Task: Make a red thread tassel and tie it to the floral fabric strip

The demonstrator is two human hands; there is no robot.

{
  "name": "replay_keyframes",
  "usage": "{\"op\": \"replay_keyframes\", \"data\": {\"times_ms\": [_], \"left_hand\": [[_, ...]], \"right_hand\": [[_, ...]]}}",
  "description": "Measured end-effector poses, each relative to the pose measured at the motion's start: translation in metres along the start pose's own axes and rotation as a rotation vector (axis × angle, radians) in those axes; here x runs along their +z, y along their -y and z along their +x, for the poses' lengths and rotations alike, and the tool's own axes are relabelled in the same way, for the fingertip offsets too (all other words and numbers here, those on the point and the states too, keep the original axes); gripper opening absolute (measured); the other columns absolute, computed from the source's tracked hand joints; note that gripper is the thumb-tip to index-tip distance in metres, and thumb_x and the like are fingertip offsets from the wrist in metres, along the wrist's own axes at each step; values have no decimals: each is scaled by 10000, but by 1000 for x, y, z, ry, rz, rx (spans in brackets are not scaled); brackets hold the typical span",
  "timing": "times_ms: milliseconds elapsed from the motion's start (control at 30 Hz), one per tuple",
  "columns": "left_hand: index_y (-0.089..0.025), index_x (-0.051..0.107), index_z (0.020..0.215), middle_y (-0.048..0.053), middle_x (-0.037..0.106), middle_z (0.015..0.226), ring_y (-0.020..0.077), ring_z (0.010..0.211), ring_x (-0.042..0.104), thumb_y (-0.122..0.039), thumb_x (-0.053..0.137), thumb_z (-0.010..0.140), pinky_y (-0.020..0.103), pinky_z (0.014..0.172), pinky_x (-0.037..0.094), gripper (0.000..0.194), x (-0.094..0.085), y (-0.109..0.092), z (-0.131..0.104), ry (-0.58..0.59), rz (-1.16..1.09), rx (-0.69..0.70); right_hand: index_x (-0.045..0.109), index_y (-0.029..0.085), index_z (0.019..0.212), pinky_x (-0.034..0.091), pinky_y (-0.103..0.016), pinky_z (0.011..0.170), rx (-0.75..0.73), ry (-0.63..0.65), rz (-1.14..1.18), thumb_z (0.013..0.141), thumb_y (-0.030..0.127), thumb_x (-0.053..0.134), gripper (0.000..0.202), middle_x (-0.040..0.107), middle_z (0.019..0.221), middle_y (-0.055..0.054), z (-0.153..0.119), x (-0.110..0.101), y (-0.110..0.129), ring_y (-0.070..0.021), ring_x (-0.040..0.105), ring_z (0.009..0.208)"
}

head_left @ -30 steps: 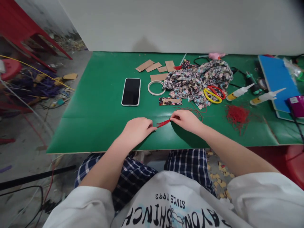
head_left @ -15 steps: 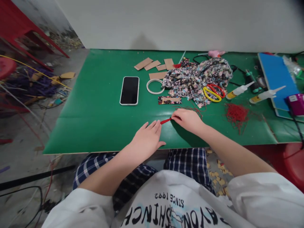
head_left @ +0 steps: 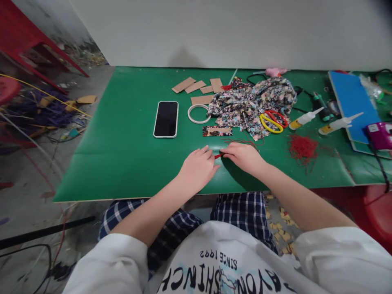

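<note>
A thin bundle of red thread (head_left: 218, 156) lies between my two hands near the front of the green table. My right hand (head_left: 246, 158) pinches its right end between thumb and fingertips. Palm down, my left hand (head_left: 198, 168) rests over the other end, its fingers stretched out and its thumb apart, hiding most of the bundle. Just beyond my right hand lie loose red threads (head_left: 240, 141). Farther back is a floral-covered strip (head_left: 217, 130) with a cardboard piece on it.
Behind lie a phone (head_left: 165, 119), a tape roll (head_left: 189, 116), cardboard pieces (head_left: 202, 99), floral fabric (head_left: 255, 98) and scissors (head_left: 272, 124). To the right are two glue bottles (head_left: 306, 119), a red thread pile (head_left: 303, 149) and a blue board (head_left: 352, 104).
My left hand has slid right along the red thread bundle, closer to my right hand, so less of the bundle shows. My right hand keeps its pinch.
</note>
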State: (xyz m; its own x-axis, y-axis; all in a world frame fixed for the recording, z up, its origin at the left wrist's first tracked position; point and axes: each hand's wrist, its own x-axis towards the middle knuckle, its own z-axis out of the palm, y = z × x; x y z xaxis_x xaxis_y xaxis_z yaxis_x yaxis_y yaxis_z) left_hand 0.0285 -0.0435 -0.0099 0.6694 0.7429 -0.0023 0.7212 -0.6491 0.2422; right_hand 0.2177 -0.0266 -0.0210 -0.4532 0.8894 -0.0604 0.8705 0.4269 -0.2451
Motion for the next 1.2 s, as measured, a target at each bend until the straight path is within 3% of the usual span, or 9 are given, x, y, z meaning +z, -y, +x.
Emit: {"op": "replay_keyframes", "data": {"times_ms": [133, 267, 333, 400, 467, 567, 733, 1000, 1200], "left_hand": [[-83, 579, 1133, 148, 580, 1216, 254, 1209, 473, -267, 440, 890, 399, 1030, 354, 336, 5, 4, 12, -87, -214, -47], [-113, 362, 1342, 125, 524, 1292, 202, 1167, 505, -267, 568, 807, 346, 989, 398, 594, 17, 3, 20, -118, -823, -137], [-114, 362, 1339, 103, 598, 1179, 160, 996, 589, -262, 585, 781, 289, 880, 460, 619, 20, 0, 21, -86, -1157, -165], [-125, 454, 1274, 55, 649, 959, 96, 709, 581, -303, 568, 789, 219, 666, 476, 529, 18, -1, 21, -52, -1336, -242], [-138, 567, 1144, 2, 593, 729, 48, 505, 430, -388, 509, 822, 171, 463, 354, 412, 12, -1, 21, -18, -1412, -324], [-133, 635, 960, -19, 500, 610, 34, 435, 276, -412, 448, 842, 171, 375, 170, 356, 3, 0, 20, 29, -1522, -424], [-158, 628, 959, -30, 495, 576, 37, 406, 253, -223, 461, 778, 183, 372, 149, 254, -3, 2, 19, 65, -1564, -446], [-173, 593, 1096, -29, 529, 676, 28, 427, 280, -267, 499, 801, 190, 398, 197, 323, -3, 8, 16, 28, -1444, -316], [-162, 657, 982, 20, 658, 755, 98, 648, 526, -316, 505, 805, 224, 605, 402, 280, -1, 13, 15, 33, -1136, -244]], "right_hand": [[693, 199, 924, 427, -246, 744, 13, 2, 58, 859, 190, 468, 234, 683, 908, -46, -1, -6, 3, -169, 610, 888], [691, 197, 885, 417, -243, 712, -4, -16, 59, 859, 194, 457, 236, 675, 883, -55, -4, -14, 10, -166, 606, 855], [686, 207, 909, 414, -239, 709, -25, -44, 88, 862, 193, 449, 242, 672, 904, -50, -7, -19, 15, -159, 603, 851], [687, 201, 888, 413, -239, 704, -38, -69, 107, 864, 198, 446, 242, 669, 889, -50, -9, -23, 19, -156, 601, 831], [686, 195, 860, 411, -238, 696, -54, -90, 127, 866, 216, 448, 239, 664, 862, -48, -11, -27, 22, -151, 597, 809], [680, 196, 843, 407, -230, 686, -95, -113, 204, 861, 226, 466, 216, 654, 819, -34, -12, -31, 23, -134, 586, 769], [670, 182, 831, 388, -226, 631, -69, -136, 326, 833, 235, 512, 167, 628, 742, -26, -12, -32, 23, -118, 544, 678], [640, 184, 805, 374, -221, 583, 75, -150, 514, 849, 318, 488, 207, 617, 691, 1, -15, -32, 13, -99, 518, 595], [622, 179, 786, 397, -227, 589, 144, -158, 560, 853, 340, 469, 232, 609, 657, -1, -16, -21, 6, -107, 533, 590]]}}
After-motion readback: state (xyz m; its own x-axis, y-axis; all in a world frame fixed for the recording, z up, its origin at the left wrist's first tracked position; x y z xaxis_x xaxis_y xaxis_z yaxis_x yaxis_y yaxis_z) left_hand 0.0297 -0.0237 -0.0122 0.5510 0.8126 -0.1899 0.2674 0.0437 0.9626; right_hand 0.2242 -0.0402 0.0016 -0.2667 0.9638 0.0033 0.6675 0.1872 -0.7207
